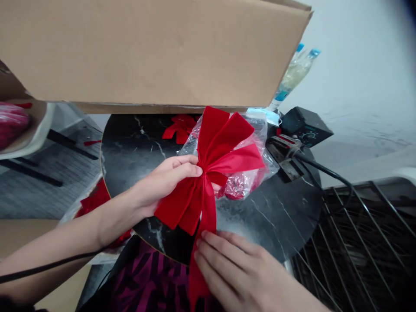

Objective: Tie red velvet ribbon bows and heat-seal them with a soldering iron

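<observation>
A large red velvet bow (182,203) with several loops and tails is held up over the round black marble-look table (130,147). My left hand (172,175) pinches the bow at its centre knot, thumb on top. One long tail of red ribbon (203,277) hangs down from the knot towards my lap. Along that tail lie the fingers of my right hand (234,264), closed on the ribbon; its thumb is hidden. Behind the bow, a clear plastic bag (242,184) with red material inside rests on the table.
A big cardboard box (156,56) stands across the table's far side. Another red bow (180,128) lies near it. To the right are a black control box (307,125), a metal device with a cable (287,158), bottles (297,71) and a wire rack (357,247).
</observation>
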The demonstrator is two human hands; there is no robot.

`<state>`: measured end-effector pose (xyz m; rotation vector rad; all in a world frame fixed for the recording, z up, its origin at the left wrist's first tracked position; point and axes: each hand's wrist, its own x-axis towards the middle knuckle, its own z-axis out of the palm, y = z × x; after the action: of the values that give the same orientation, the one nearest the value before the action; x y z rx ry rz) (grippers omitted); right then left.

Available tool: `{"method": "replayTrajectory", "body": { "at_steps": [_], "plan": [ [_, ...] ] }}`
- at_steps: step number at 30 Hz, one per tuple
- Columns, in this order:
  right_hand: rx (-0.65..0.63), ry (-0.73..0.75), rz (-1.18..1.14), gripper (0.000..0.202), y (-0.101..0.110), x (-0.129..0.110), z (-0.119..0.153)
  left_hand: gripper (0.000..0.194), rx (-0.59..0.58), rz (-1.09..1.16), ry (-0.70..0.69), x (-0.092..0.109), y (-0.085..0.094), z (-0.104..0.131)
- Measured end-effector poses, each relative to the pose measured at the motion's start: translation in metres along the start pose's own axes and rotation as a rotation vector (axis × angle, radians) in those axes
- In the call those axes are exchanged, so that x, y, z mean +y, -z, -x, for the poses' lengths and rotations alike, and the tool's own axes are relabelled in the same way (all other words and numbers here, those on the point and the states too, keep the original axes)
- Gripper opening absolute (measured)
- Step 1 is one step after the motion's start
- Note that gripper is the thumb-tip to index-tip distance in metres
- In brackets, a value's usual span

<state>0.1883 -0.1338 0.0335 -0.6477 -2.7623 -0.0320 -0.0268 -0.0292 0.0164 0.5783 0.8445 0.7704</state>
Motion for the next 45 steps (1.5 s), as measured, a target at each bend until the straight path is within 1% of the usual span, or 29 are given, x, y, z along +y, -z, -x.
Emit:
{"method": "replayTrajectory", "body": {
  "at_steps": [1,2,4,6,7,8,11,12,14,16,18,22,26,30,34,37,40,42,45],
  "plan": [
    [0.001,-0.004,-0.017,0.031,0.007,-0.001,0.002,0.031,-0.018,0.015,0.004,-0.001,0.0,0.0],
    [0.03,-0.022,-0.032,0.025,0.015,0.002,0.004,0.031,-0.033,0.025,0.007,-0.001,0.0,0.001],
    [0.15,-0.104,-0.01,0.018,0.028,0.014,0.004,0.026,-0.057,0.033,0.012,-0.002,-0.001,0.002],
    [0.265,-0.185,0.11,0.026,0.033,0.032,-0.001,0.019,-0.058,0.051,0.03,-0.003,-0.003,0.003],
    [0.287,-0.197,0.177,0.029,0.031,0.042,-0.005,0.017,-0.056,0.065,0.042,-0.004,-0.004,0.004],
    [0.298,-0.183,0.235,0.028,0.028,0.051,-0.008,0.015,-0.051,0.079,0.052,-0.004,-0.005,0.005],
    [0.328,-0.014,0.335,0.017,0.015,0.071,-0.018,0.01,-0.073,0.089,0.084,-0.005,-0.005,0.007],
    [0.321,0.038,0.339,0.017,0.012,0.075,-0.019,0.008,-0.081,0.069,0.093,-0.006,-0.005,0.007],
    [0.272,0.115,0.269,0.023,0.011,0.078,-0.022,0.01,-0.099,0.007,0.108,-0.006,-0.003,0.007],
    [0.187,0.147,0.151,0.028,0.014,0.078,-0.025,0.016,-0.117,-0.062,0.097,-0.008,-0.002,0.005],
    [0.108,0.148,0.091,0.031,0.018,0.078,-0.029,0.026,-0.134,-0.119,0.044,-0.01,0.0,0.003],
    [-0.008,0.077,0.087,0.03,0.018,0.08,-0.037,0.049,-0.118,-0.269,-0.116,-0.012,0.002,-0.001],
    [-0.087,-0.053,-0.005,0.025,0.01,0.083,-0.038,0.053,-0.115,-0.396,-0.17,-0.011,0.004,-0.002],
    [-0.087,-0.213,-0.21,0.018,0.007,0.087,-0.039,0.057,-0.145,-0.513,-0.22,-0.004,0.007,0.001],
    [-0.064,-0.309,-0.331,0.013,0.011,0.089,-0.045,0.054,-0.212,-0.663,-0.236,0.002,0.007,0.005],
    [-0.013,-0.41,-0.441,0.005,0.015,0.088,-0.05,0.052,-0.202,-0.754,-0.312,0.003,0.007,0.004],
    [-0.01,-0.51,-0.574,0.008,0.017,0.087,-0.052,0.047,-0.18,-0.787,-0.323,0.003,0.007,0.004],
    [-0.026,-0.532,-0.603,0.01,0.016,0.088,-0.052,0.048,-0.181,-0.772,-0.29,0.003,0.006,0.004],
    [-0.018,-0.517,-0.565,0.01,0.014,0.089,-0.054,0.045,-0.166,-0.753,-0.253,0.005,0.003,0.005]
  ]
}}
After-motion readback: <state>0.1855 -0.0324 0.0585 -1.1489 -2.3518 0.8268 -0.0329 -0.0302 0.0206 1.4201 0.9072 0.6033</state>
